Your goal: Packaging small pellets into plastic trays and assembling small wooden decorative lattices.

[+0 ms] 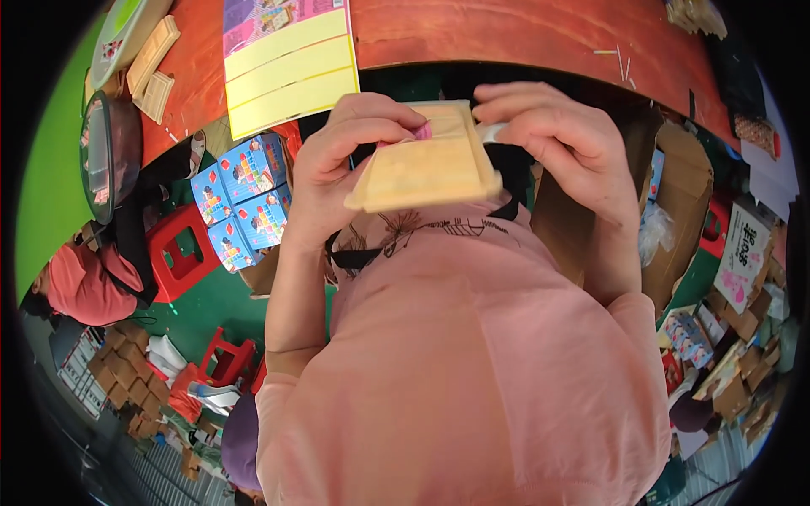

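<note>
Blue toy boxes (242, 201) are sitting stacked beside a red plastic stool (180, 251). Yellow sheets (288, 61) are lying on the reddish table (523, 32).

1 head-worn fisheye view, steeply downward, close above the chest

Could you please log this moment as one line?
left hand: holds wooden tray | right hand: pinches tray's top edge | pink piece: in tray

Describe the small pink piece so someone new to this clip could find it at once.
Start at the pale wooden tray held up before the pink shirt, under the red-brown table edge. The left hand pinches a small pink piece at the tray's upper edge, the only pink thing against that pale wood.
</note>
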Motion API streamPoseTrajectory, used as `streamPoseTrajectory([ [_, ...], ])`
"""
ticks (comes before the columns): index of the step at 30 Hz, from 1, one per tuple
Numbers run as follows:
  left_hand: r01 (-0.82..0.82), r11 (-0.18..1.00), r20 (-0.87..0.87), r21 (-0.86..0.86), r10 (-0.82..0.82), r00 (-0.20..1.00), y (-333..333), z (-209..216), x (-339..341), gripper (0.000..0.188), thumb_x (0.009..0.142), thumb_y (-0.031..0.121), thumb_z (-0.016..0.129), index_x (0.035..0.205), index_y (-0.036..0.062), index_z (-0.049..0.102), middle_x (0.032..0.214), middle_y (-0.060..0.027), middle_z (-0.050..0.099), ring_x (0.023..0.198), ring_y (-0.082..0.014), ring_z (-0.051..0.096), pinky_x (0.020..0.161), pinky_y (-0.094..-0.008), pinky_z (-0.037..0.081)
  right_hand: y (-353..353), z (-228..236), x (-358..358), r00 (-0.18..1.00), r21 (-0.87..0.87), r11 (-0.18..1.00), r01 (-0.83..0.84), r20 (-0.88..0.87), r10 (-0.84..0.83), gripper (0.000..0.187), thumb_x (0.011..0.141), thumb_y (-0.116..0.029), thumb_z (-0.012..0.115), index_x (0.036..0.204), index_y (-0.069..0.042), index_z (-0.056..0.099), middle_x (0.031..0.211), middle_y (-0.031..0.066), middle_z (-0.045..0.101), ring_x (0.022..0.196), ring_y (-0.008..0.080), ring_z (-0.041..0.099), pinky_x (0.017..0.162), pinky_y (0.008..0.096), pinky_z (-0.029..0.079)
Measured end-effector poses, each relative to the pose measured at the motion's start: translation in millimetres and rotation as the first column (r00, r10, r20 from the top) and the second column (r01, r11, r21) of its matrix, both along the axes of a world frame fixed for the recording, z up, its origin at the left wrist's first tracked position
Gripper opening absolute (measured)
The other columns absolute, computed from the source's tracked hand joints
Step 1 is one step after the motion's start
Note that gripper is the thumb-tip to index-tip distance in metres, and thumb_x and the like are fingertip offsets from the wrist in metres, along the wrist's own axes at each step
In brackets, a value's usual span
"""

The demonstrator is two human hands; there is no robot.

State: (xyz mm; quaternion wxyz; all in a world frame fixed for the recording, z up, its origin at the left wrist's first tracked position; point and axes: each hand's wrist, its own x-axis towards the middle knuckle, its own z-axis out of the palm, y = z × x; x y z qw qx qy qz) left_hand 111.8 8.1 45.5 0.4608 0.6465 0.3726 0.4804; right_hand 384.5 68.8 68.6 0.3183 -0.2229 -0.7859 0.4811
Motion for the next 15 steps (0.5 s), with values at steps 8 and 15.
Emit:
streamPoseTrajectory([
  [8, 0.197, 0.942, -0.279, 0.271, -0.119, 0.953, 7.1, 14.5, 20.1, 0.029, 0.073, -0.004, 0.067, 0.101, 0.0032, 0.067, 0.108, -0.0106, 0.070, 0.103, -0.0346, 0.061, 0.087, -0.0404, 0.051, 5.4, 26.4, 17.1, 0.989, 0.183, 0.982, -0.039, 0.144, 0.012, 0.018, 0.083, -0.004, 0.066, 0.097, -0.009, 0.076, 0.118, 0.0120, 0.058, 0.096, 0.0186, 0.054, 0.069, 0.0277, 0.039],
  [15, 0.153, 0.932, -0.168, 0.328, -0.102, 0.980, 2.6, 2.9, 40.5, 0.031, 0.074, 0.004, 0.073, 0.104, 0.0000, 0.067, 0.106, -0.0164, 0.069, 0.098, -0.0337, 0.064, 0.084, -0.0397, 0.053, -1.2, 13.8, -0.3, 0.983, -0.359, 0.916, -0.180, -0.039, 0.178, 0.019, 0.083, 0.000, 0.073, 0.101, -0.001, 0.070, 0.092, 0.0082, 0.060, 0.075, 0.0160, 0.055, 0.065, 0.0274, 0.045],
])
